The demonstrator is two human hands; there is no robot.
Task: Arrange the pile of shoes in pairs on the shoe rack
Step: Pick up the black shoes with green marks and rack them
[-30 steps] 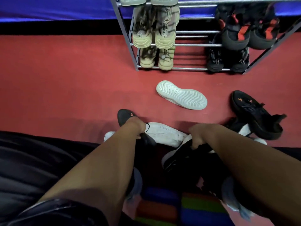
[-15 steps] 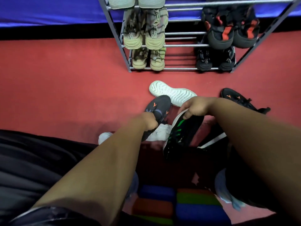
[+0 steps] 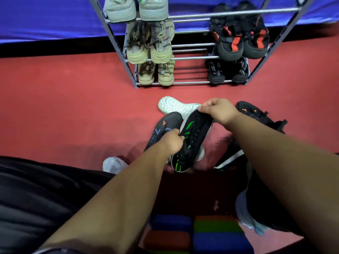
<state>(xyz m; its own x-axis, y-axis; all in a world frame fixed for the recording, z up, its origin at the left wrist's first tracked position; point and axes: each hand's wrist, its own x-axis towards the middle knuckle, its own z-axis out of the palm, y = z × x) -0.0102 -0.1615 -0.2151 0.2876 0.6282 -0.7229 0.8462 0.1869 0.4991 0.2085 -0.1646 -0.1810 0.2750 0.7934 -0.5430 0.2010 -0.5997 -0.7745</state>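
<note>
Head view is showing the left hand (image 3: 173, 142) gripping the orange-marked black shoe (image 3: 167, 121), and the right hand (image 3: 219, 110), nearer the shoe rack (image 3: 190, 82), pinching the far end of the green-striped black shoe (image 3: 194, 136). Both shoes are pointing long-ways at the shoe rack.

Bare forearms (image 3: 113, 198), dark sleeve (image 3: 53, 251) hem, black-grey fabric (image 3: 36, 195) over the lap

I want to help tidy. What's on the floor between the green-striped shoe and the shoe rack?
In the head view, a white shoe lies sole up just past the green-striped shoe; beyond it, bare red floor reaches the shoe rack.
</note>
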